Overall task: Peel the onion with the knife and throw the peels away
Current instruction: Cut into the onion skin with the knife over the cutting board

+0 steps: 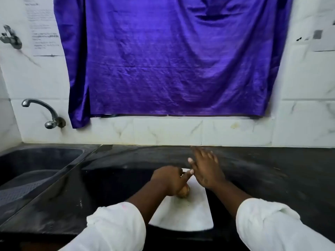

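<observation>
A brown onion (184,192) lies on a white cutting board (190,212) on the black counter. My left hand (170,180) covers most of the onion, its fingers curled over it and its index finger stretched to the right. My right hand (204,169) hovers just right of it over the board's far end, blurred, with fingers spread and straight and nothing in it. No knife shows in the head view.
A dark sink (36,169) is set into the counter at the left, below a wall tap (43,109). A purple cloth (172,57) hangs on the tiled wall behind. Black counter (272,169) stretches to the right.
</observation>
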